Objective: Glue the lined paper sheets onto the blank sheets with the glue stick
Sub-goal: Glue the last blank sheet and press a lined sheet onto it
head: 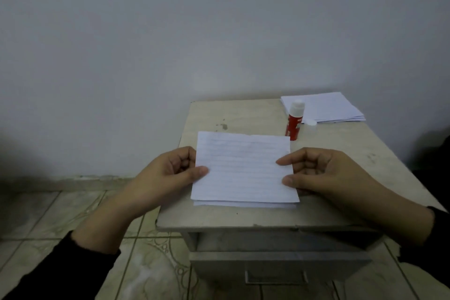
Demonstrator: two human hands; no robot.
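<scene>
Head view looks down on the lined sheet (243, 168), which I hold by its two side edges above the near half of the small table (341, 165). With my left hand (168, 170) I pinch the left edge, thumb lying on top of the paper and the curled fingers behind it. With my right hand (316, 173) I pinch the right edge the same way, thumb on the lined face and forefinger reaching onto it a little higher up. Just under the sheet's near edge shows the strip of another white sheet (243, 204) lying flat on the tabletop; whether the lined one touches it I cannot tell.

Behind the sheet's far right corner stands the red glue stick (294, 120), upright, its white top showing. Its small white cap (311, 122) lies just to the right of it on the table. Farther back, at the table's far right corner, sits a pile of white paper (323, 107).

Below the tabletop I see a drawer front with a handle (276, 277). Tiled floor (73, 209) spreads to the left, and a plain grey wall (170, 31) rises behind. Both my sleeves are dark.
</scene>
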